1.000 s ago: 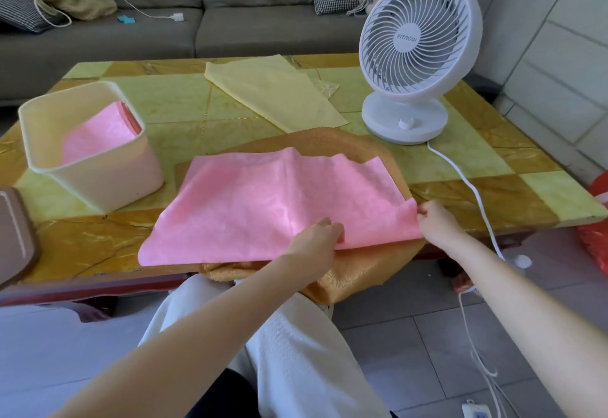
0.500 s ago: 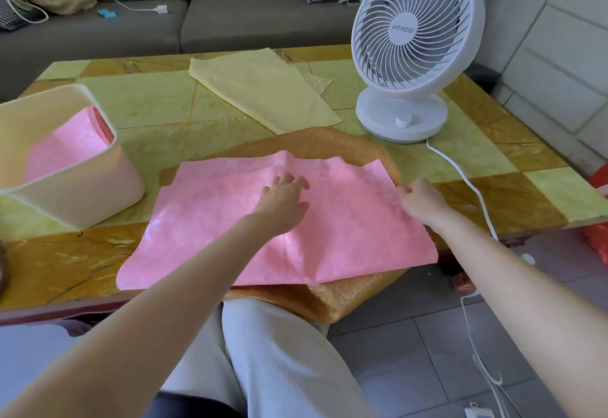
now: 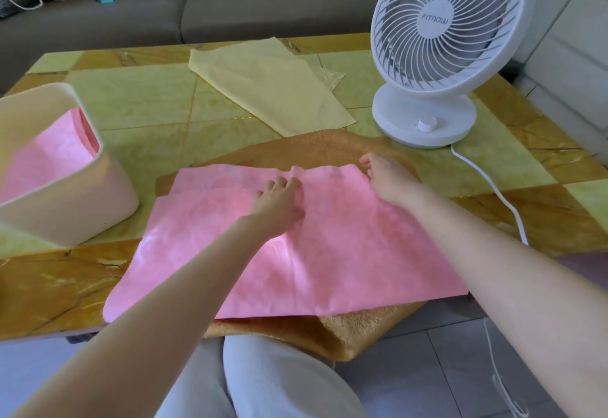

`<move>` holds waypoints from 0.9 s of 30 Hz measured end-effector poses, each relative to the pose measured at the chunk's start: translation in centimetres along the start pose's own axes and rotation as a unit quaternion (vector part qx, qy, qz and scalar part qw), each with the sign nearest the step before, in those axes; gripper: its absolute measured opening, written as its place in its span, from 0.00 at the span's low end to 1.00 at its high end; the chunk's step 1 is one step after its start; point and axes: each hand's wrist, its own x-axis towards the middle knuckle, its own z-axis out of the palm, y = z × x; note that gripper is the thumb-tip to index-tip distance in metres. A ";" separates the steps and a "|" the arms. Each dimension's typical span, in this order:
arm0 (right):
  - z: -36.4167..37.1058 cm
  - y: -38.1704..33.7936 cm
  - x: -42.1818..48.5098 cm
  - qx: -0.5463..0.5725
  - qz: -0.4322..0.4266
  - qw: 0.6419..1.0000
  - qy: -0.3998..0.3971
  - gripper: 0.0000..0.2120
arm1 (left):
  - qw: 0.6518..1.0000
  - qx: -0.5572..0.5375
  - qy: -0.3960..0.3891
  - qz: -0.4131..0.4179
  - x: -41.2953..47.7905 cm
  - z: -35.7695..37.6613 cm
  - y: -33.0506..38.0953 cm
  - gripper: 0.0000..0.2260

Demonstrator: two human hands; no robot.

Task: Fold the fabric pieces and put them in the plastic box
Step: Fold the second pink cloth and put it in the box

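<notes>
A pink fabric (image 3: 345, 253), folded over once, lies on a golden-brown fabric (image 3: 329, 147) at the table's near edge. My left hand (image 3: 279, 200) rests on the pink fabric near the middle of its far edge, fingers pinching the top layer. My right hand (image 3: 385, 177) grips the far right corner of the same layer. The cream plastic box (image 3: 82, 213) stands at the left with a folded pink piece (image 3: 49, 157) inside. A pale yellow fabric (image 3: 269, 88) lies flat further back.
A white desk fan (image 3: 444, 42) stands at the back right, its cord (image 3: 493, 190) trailing over the table's right edge to the floor. A grey sofa (image 3: 230, 3) runs behind the tiled table (image 3: 141, 101). My legs are under the near edge.
Both hands carried the pink fabric's near edge away from me and laid it on the far edge, folding the piece in half.
</notes>
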 end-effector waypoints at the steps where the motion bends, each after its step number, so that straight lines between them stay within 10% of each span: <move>1: 0.1 0.0 0.3 -0.011 0.004 1.000 -0.008 0.17 | 1.000 0.002 0.001 0.001 0.0 0.0 0.0 0.24; 17: -1.8 -1.4 -0.7 -0.031 -0.072 0.997 0.009 0.22 | 1.000 0.006 -0.008 0.001 0.1 0.2 -0.2 0.26; 22: -1.2 -2.6 -2.9 -0.063 -0.162 0.979 0.104 0.10 | 0.984 -0.073 0.134 0.089 0.6 -1.1 1.8 0.31; 27: -0.9 -2.6 -4.5 -0.074 -0.194 0.976 0.061 0.11 | 0.975 -0.138 0.127 0.117 1.0 -1.6 3.8 0.10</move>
